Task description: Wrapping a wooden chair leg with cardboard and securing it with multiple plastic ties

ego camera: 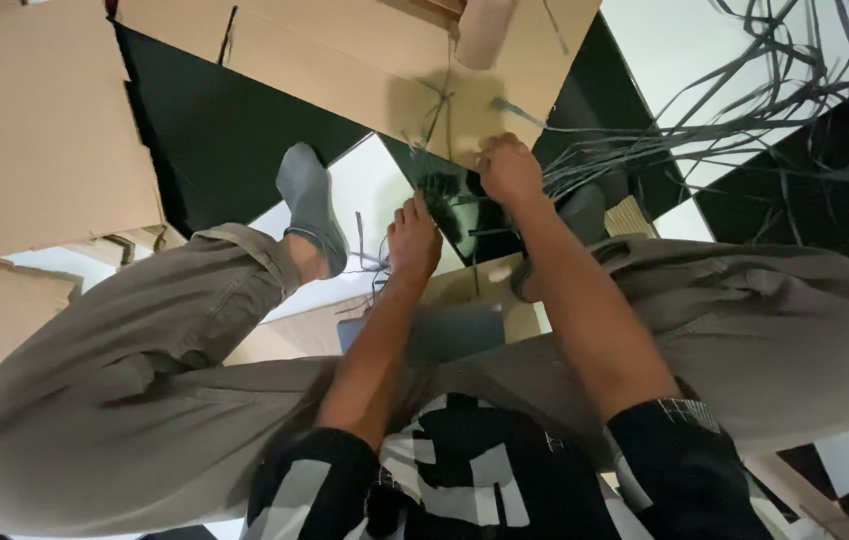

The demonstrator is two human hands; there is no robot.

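While the person is sitting on a checkered floor and looking down past bent knees, the scene is reading like this:

Right fingers: they are curling inward, closing round a bunch of thin dark strips (645,150); the fingertips themselves are hidden from the camera.
Right hand (510,170): it is reaching furthest forward, gripping the strips just in front of a brown cardboard sheet (345,50).
Left fingers: they are lying pressed together and pointing forward; whether they are pinching anything cannot be told.
Left hand (413,240): it is resting at the edge of a glossy black tile (460,210), close beside the right hand but not touching it.
Dark strips: they are fanning out from the right hand toward the upper right, trailing loosely over the black and white floor (675,40); a few loose strands are lying near the left hand.
Cardboard: large flat pieces are covering the floor to the left (35,130) and ahead.
Roll: a pale tube-like roll (485,30) is standing on the far cardboard.
Foot: a foot in a grey sock (310,200) is resting left of the hands.
Legs: khaki trousers (145,380) are spreading to both sides.
Sleeves: dark checked sleeves (685,460) are ending above the elbows.
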